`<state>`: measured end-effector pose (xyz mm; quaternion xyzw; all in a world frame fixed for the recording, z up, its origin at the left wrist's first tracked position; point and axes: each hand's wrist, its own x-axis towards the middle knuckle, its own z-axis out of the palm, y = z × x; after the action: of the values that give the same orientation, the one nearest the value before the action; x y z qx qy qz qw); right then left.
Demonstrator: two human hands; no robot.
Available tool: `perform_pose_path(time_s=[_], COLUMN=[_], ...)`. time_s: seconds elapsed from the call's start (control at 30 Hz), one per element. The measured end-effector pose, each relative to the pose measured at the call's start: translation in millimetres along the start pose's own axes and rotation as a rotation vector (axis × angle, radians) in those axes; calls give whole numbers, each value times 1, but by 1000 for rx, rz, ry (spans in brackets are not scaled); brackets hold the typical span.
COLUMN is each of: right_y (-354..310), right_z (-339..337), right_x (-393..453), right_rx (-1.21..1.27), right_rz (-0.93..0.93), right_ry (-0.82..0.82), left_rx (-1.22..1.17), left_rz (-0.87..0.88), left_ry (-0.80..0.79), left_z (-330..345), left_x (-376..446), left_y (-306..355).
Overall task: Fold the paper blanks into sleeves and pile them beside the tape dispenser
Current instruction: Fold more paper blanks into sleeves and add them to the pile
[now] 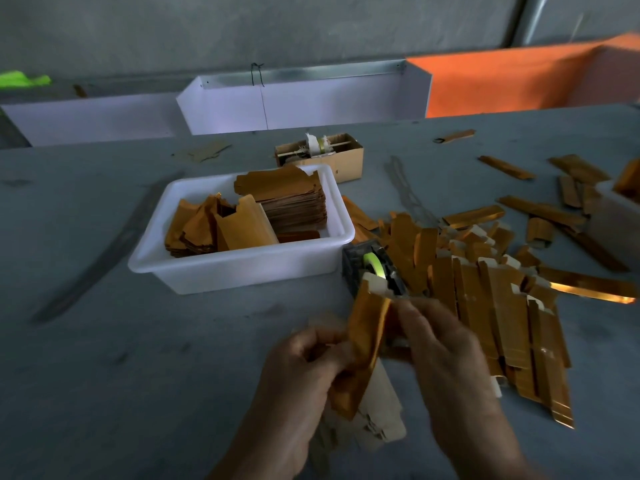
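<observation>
You stand at a bench in a small packaging workshop: a bare concrete wall, a grey worktable, a white bin of paper blanks, a tape dispenser and a heap of folded gold sleeves beside it.

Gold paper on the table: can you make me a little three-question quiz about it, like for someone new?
1. True or false: both hands hold the gold paper blank.
2. Where do the unfolded blanks sit? A) white plastic tub B) cardboard box C) orange bin
3. What lies to the right of the tape dispenser?

Key: 1 true: left hand and right hand pinch it. 2 A. 3 the pile of folded sleeves.
</observation>
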<state>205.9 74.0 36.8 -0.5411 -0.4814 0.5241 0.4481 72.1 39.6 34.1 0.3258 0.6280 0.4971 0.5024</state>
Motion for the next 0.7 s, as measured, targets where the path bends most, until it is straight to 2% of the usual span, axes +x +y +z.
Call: perform_pose_path(time_s=[0.07,0.13,0.3,0.43,0.7], right_y=[0,-2,2,7,2], right_z=[-20,-36,-37,-30,-24], right_x=[13,27,49,51,48], right_rx=[-414,-684,-684,-651,-588], right_rz=[-249,-345,-180,-132,-75], right_ry=[114,141,-44,-139,-125], left_rx=[-87,-101,-47,-45,-82], left_rz=[-18,-39,-44,-57,-47], left_ry=[35,40,28,5,8], left_z=[4,9,24,35,40], left_x=[5,10,16,21,22], left_y=[4,5,1,-2,-3])
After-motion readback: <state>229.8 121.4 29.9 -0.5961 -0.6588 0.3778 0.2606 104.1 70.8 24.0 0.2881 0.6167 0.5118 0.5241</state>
